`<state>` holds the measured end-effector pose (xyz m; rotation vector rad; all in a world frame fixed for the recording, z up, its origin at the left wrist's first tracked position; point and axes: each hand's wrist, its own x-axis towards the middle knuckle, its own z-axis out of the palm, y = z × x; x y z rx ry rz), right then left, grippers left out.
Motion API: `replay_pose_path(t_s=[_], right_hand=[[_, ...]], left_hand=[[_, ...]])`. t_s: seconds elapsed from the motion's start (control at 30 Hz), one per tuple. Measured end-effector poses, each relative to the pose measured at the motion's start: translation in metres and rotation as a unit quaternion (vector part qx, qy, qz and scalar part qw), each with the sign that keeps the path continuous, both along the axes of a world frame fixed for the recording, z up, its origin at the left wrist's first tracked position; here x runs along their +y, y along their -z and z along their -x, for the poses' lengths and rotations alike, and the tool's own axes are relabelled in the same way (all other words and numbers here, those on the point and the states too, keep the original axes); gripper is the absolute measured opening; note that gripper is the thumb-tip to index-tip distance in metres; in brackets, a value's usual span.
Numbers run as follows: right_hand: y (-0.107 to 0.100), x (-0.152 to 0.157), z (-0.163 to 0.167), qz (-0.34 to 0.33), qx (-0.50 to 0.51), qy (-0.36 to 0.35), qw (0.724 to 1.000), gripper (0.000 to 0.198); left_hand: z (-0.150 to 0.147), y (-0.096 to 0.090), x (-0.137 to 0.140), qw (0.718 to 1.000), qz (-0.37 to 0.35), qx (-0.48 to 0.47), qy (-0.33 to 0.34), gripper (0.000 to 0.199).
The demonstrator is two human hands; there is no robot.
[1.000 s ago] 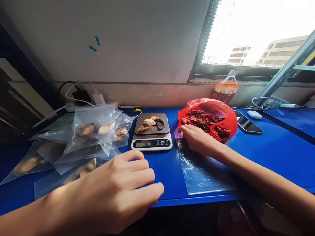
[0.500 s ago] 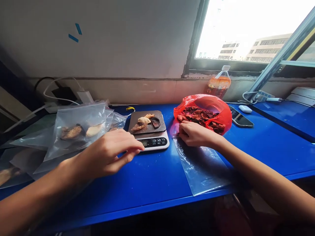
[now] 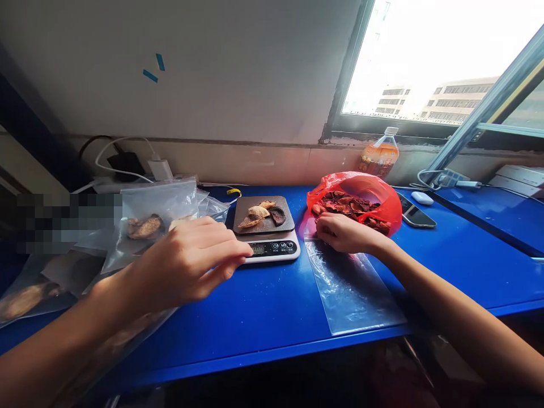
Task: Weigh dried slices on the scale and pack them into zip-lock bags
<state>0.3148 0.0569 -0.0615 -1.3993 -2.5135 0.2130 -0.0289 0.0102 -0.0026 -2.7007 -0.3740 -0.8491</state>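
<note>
My left hand (image 3: 199, 258) hovers at the front left corner of a kitchen scale (image 3: 278, 254), fingers stretched out, nothing visible in them; its fingertips are by the display. On the scale's dark plate (image 3: 266, 228) lie several dried slices, pale pieces (image 3: 257, 213) and one dark piece (image 3: 277, 216). My right hand (image 3: 346, 233) is curled closed at the near edge of a red plastic bag (image 3: 348, 179) of dark red dried slices (image 3: 346, 205). Whatever its fingers may hold is hidden. Below that hand a clear plastic bag (image 3: 352, 300) lies flat.
Clear bags with dried pieces (image 3: 145, 228) crowd the left side, partly under my left arm. A phone (image 3: 416, 212), a white case (image 3: 422, 198) and a drink bottle (image 3: 380, 153) stand or lie at the back right. Chargers (image 3: 160, 169) and cables run along the wall.
The whole view has shifted slightly, so most things sit further right in it. Both hands keep nearly the same places beside the scale and the red bag.
</note>
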Motion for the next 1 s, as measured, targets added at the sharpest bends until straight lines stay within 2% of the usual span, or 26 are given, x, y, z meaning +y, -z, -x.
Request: replay_pose_path(t_s=[0.1,0.2,0.3,0.4,0.5,0.6,0.73,0.83,1.0], right_hand=[[-0.003,-0.003,0.002,-0.050,0.003,-0.035,0.998,0.021],[-0.015,-0.018,0.014,-0.110,0.075,-0.095,0.987,0.020],[-0.031,-0.040,0.044,-0.146,0.134,-0.170,0.965,0.014],[-0.042,-0.054,0.085,-0.170,0.179,-0.214,0.945,0.013],[-0.041,-0.056,0.121,-0.182,0.259,-0.202,0.927,0.013],[-0.031,-0.056,0.139,-0.202,0.332,-0.165,0.907,0.014],[-0.020,-0.065,0.142,-0.201,0.372,-0.129,0.897,0.014],[-0.019,-0.072,0.139,-0.212,0.369,-0.111,0.898,0.014],[-0.021,-0.074,0.138,-0.243,0.347,-0.113,0.899,0.016]], left_hand=[[0.002,-0.001,0.000,1.000,-0.011,0.002,-0.003,0.017],[0.003,-0.001,-0.002,1.000,0.022,-0.011,-0.007,0.017],[0.002,0.000,-0.004,0.995,0.084,-0.054,-0.009,0.018],[0.002,0.000,-0.005,0.989,0.125,-0.084,-0.011,0.019],[0.004,-0.004,-0.004,0.985,0.149,-0.089,-0.005,0.019],[0.009,-0.009,-0.003,0.985,0.146,-0.094,0.012,0.010],[0.009,-0.008,-0.004,0.980,0.177,-0.094,0.003,0.009],[0.003,-0.001,-0.005,0.977,0.186,-0.101,0.011,0.008],[-0.005,0.000,-0.009,0.985,0.137,-0.100,0.029,0.012]])
